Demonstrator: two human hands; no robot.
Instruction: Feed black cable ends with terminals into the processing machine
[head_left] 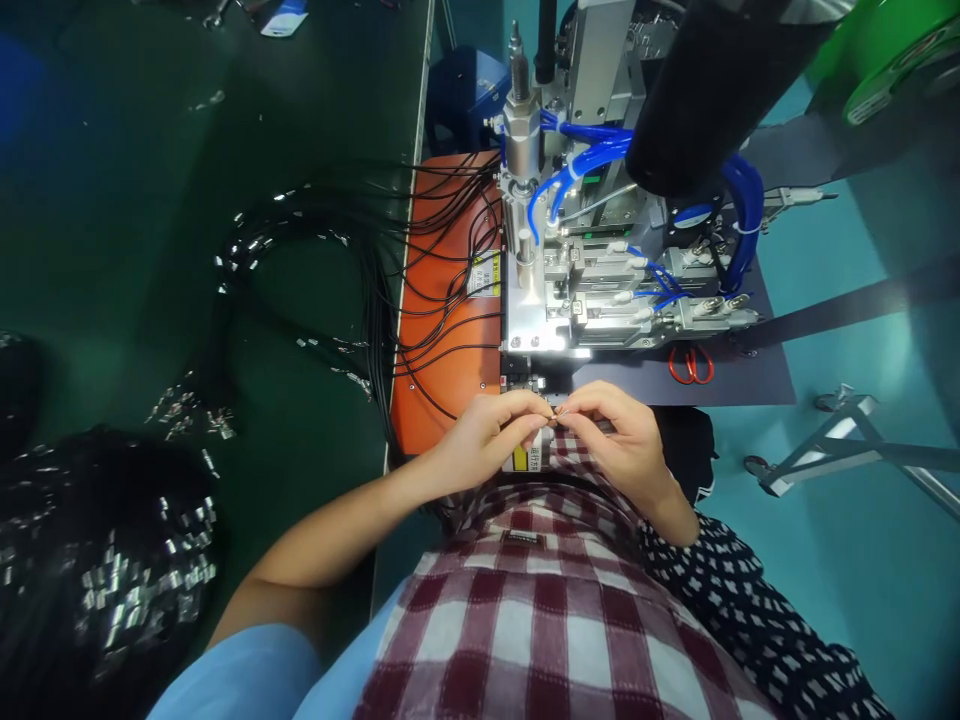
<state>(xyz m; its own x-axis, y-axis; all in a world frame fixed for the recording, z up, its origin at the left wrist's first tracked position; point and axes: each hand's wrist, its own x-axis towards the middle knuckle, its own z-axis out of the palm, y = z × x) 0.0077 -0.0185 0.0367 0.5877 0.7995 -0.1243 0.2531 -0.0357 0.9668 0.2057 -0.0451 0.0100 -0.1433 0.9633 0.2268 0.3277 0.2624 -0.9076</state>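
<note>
My left hand (499, 430) and my right hand (619, 435) meet fingertip to fingertip in front of the machine, low over the checked apron (517, 590). Both are closed in a pinch. Between the tips show tiny thin wire ends (556, 415), mostly covered by the fingers. One black cable (435, 395) runs across the orange plate (442, 250) and disappears behind my left hand. Just beyond the fingers stands the metal press machine (532, 315) with blue air tubes (600, 155).
Bundled black cables (375, 290) with shiny ends lie on the dark green table (322, 100), with a larger pile (120, 570) at lower left. Red-handled scissors (691, 366) rest right of the machine. A black cylinder (720, 100) hangs overhead. A wheeled metal frame (847, 440) stands at right.
</note>
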